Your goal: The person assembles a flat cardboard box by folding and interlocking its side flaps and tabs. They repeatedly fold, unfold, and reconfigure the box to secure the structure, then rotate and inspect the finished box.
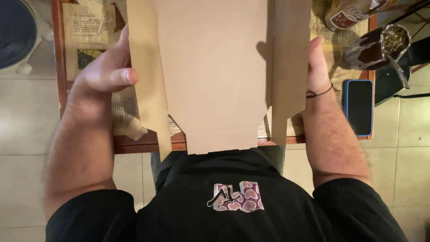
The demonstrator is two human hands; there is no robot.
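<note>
Nearest me, the flat cardboard box blank [210, 76] hangs out past the near edge of the tabletop [134, 144], its bottom tab over my black shirt. I judge the folding to be at an early stage: the middle panel lies flat, the two long side flaps are creased and lifted a little, and no wall stands upright yet, no end is closed.

My left hand [101, 78] grips the left flap, thumb curled over its outer edge, the other fingers hidden beneath the cardboard. My right hand [319, 67] lies along the outside of the right flap; I cannot tell how its fingers sit, since the flap covers them, though it seems to be pressing the flap inward.

By the right edge lies a phone in a blue case [359, 106]. At the far right corner stands an open foil pouch [380, 47].
</note>
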